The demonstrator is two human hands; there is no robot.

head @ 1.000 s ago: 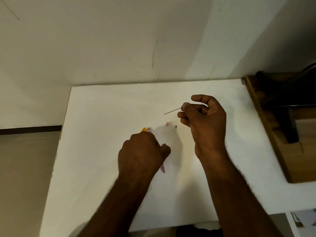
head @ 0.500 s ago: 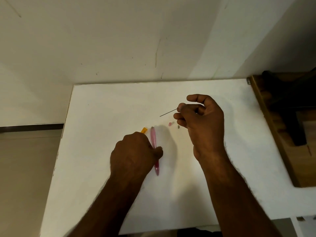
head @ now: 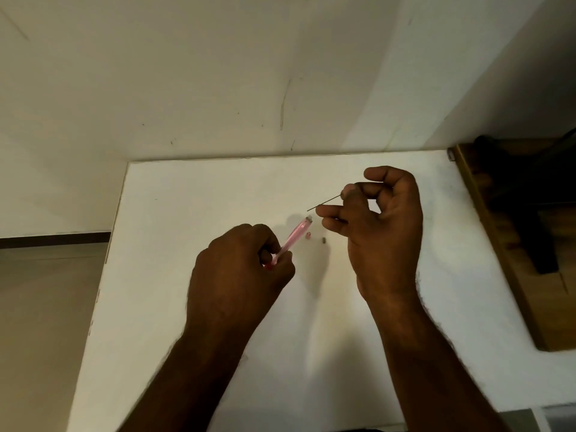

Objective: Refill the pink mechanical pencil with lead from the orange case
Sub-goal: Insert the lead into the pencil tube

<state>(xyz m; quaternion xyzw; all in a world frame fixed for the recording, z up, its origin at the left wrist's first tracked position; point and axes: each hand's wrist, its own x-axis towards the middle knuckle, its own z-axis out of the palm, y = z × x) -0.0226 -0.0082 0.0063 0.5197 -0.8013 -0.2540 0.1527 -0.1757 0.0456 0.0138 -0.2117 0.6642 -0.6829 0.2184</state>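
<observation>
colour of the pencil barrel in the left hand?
Translucent pink, with a pale tip at its raised end; the pencil is held in the left hand. Head view, the only one.

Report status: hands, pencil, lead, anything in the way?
Left hand grips pink pencil, open end up. Right hand pinches lead, tip short of the opening. Two small loose parts on the table beneath; path clear.

Translucent pink pencil (head: 294,236); thin dark lead (head: 324,203); tiny pink cap (head: 308,235) and grey bit (head: 324,240) on plain white table (head: 187,213); brown wooden furniture (head: 498,244) beside right edge.
</observation>
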